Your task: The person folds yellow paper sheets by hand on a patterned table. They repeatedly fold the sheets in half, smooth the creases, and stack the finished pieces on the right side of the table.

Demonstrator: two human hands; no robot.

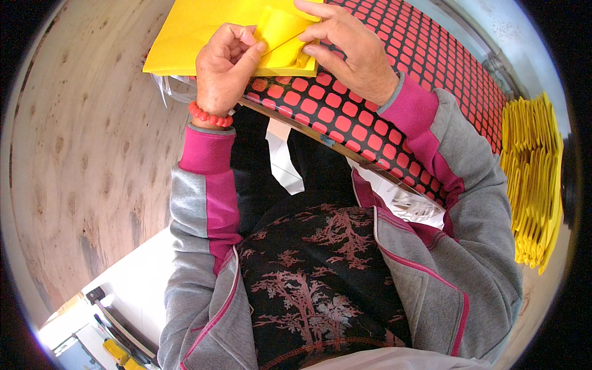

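A stack of yellow paper sheets [203, 32] lies at the top of the view on a table with a red-and-black checked cover. On its right part is a partly folded yellow sheet [282, 34], with a diagonal crease and a bunched lower right corner. My left hand [226, 60], a red bead bracelet [210, 116] on its wrist, pinches the left edge of this fold between thumb and forefinger. My right hand [354, 51] is at the fold's right edge, thumb and forefinger close together at the corner, another finger spread above.
The checked table cover [342, 122] slopes across to the right. Beyond my right arm stand packed rows of folded yellow paper [532, 185]. White paper strips [416, 206] lie below the table edge. A pale wooden board surface [92, 138] fills the left side.
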